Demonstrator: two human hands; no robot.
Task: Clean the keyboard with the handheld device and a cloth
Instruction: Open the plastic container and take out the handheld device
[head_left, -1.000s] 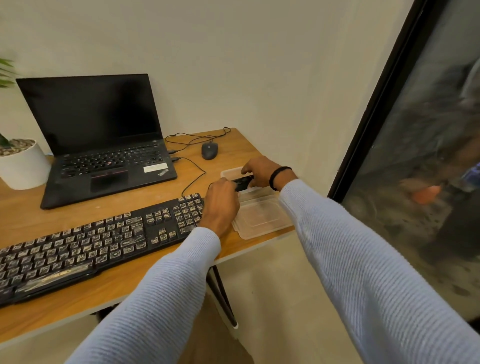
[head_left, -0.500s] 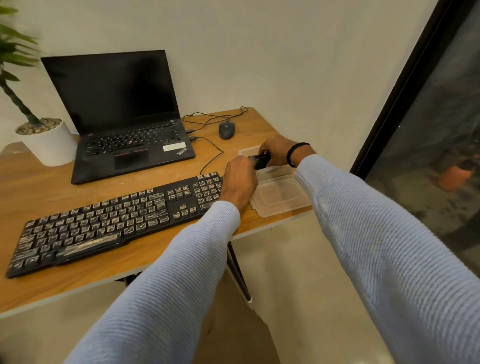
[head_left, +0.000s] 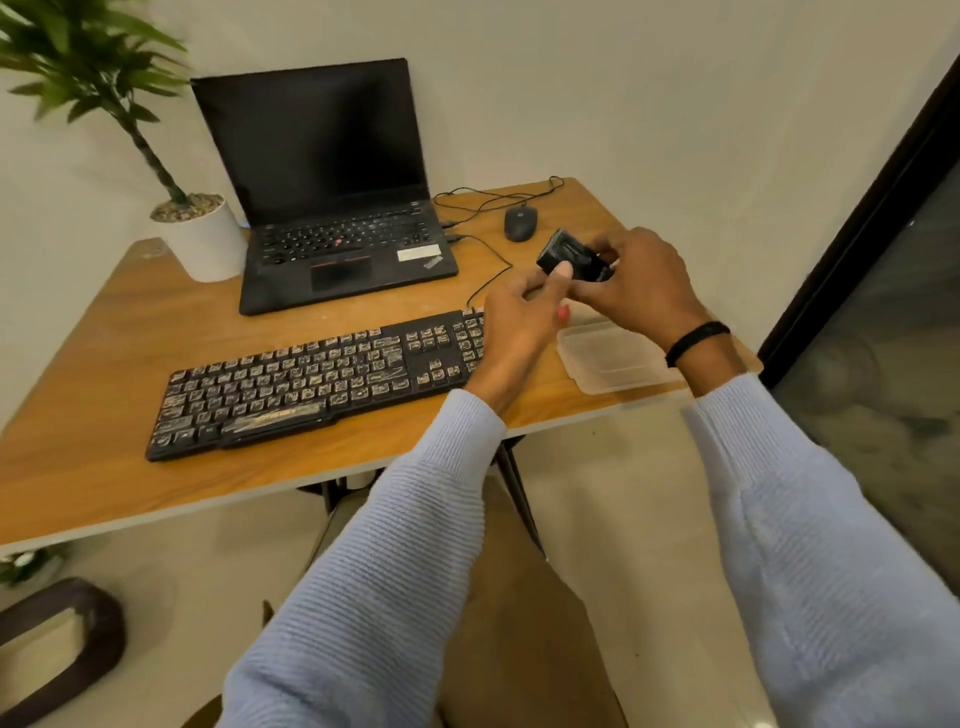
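A dusty black keyboard (head_left: 311, 379) lies across the wooden desk (head_left: 104, 467). Above the desk's right end, both hands hold a small black handheld device (head_left: 569, 255). My right hand (head_left: 639, 283) grips it from the right side, fingers curled round it. My left hand (head_left: 517, 322) pinches its near edge with the thumb on top, hovering over the keyboard's number pad. I see no cloth.
A clear plastic container (head_left: 613, 358) sits at the desk's right edge under my right wrist. An open black laptop (head_left: 332, 208), a mouse (head_left: 520, 223) with cables and a white plant pot (head_left: 205, 239) stand at the back. A dark glass door (head_left: 883, 260) is on the right.
Both hands have lifted the black device up out of the plastic container and now hold it in the air. The camera has shifted, showing more of the desk's left.
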